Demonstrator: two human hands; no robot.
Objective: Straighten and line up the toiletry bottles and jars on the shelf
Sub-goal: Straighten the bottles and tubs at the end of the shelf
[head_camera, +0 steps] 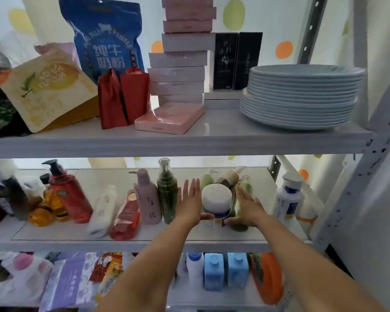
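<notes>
On the middle shelf (pixel 144 242) a white-lidded jar (pixel 216 200) stands between my two hands. My left hand (pixel 189 203) has straight fingers along the jar's left side, its thumb under the front. My right hand (pixel 245 206) presses flat against the right side, touching green bottles (pixel 241 212) behind it. Left of my hands stand a dark green pump bottle (pixel 167 190) and a mauve bottle (pixel 148 199). A red bottle (pixel 126 216) and a white tube (pixel 103 212) lean over. A white and blue bottle (pixel 287 199) stands at the right.
A red pump bottle (pixel 68 192) and amber bottles (pixel 49 203) stand at the shelf's left. The upper shelf holds stacked plates (pixel 302 97), boxes (pixel 180 70) and pouches. Blue containers (pixel 225 271) sit on the lower shelf. A metal upright (pixel 356 188) bounds the right.
</notes>
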